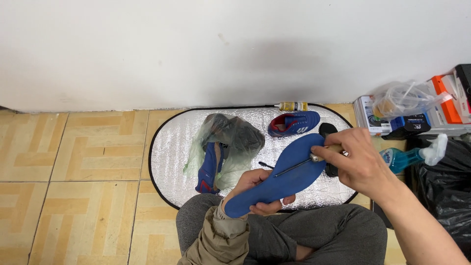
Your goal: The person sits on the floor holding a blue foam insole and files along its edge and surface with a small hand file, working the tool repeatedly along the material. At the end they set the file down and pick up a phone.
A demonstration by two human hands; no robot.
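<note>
Person seated at silver mat (171,147). Left hand (257,189) clamped under blue insole (279,174), held over the mat's near edge. Right hand (355,159) closed on thin tool (299,165), tip resting on insole. Blue shoe (293,122) at mat's far edge.

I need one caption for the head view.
Left hand holds a blue insole; right hand holds a brush over it.

Left hand (255,189) under blue insole (279,174), right hand (355,162) gripping brush (314,159) (thin-stemmed)
</note>
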